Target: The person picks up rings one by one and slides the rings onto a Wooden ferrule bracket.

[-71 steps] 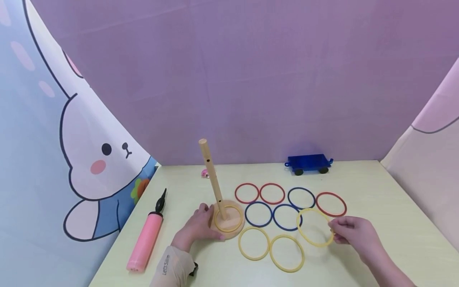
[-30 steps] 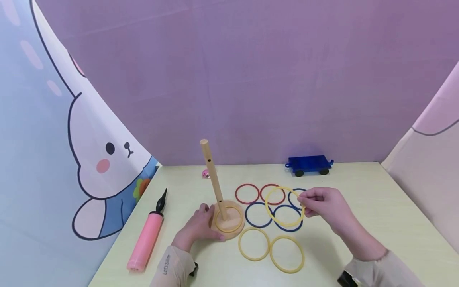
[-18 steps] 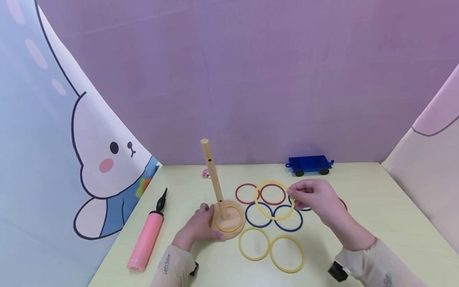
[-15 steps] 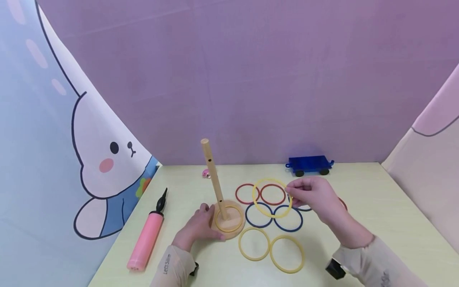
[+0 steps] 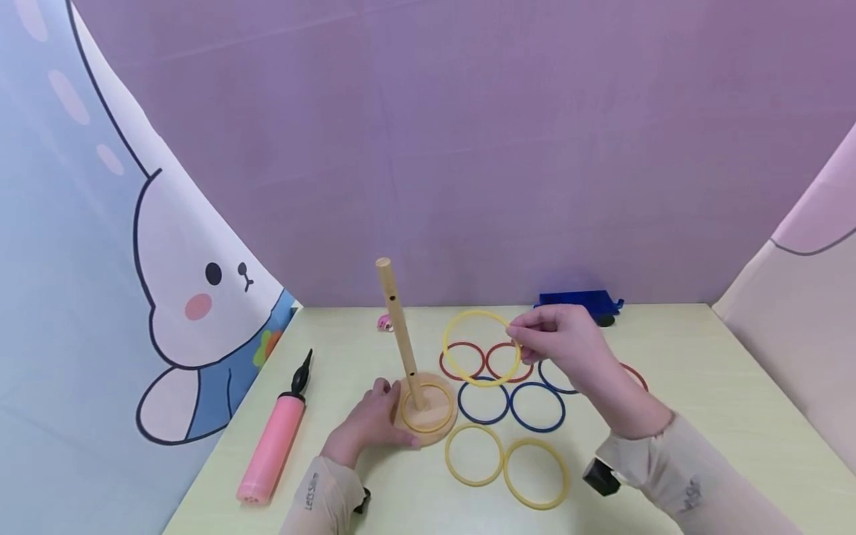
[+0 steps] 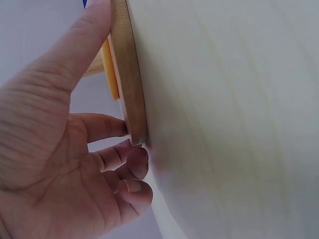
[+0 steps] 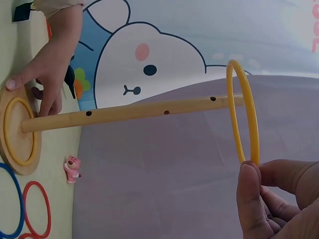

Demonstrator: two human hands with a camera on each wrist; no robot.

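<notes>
Head: lower centre, left hand (image 5: pixel 371 423) gripping wooden base (image 5: pixel 438 410), one yellow ring (image 5: pixel 426 432) lying round peg (image 5: pixel 401 334); right hand (image 5: pixel 558 342) pinching second ring (image 5: pixel 476 313), eight loose rings (image 5: pixel 473 484) remaining. Left wrist: fingers (image 6: pixel 105 126) holding base, upper left. Right wrist: second ring hovering right, seemingly not yet threaded.

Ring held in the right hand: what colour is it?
The held ring is plain yellow; the right wrist view shows it best.

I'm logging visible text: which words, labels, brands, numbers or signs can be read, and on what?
"Lets Slim", small, spelling uncertain: left sleeve.
Right sleeve: lettering too blurred to read.
Patterned backdrop, right wrist view: pink letters, apparently "OOL", cut off at the picture's edge.
</notes>
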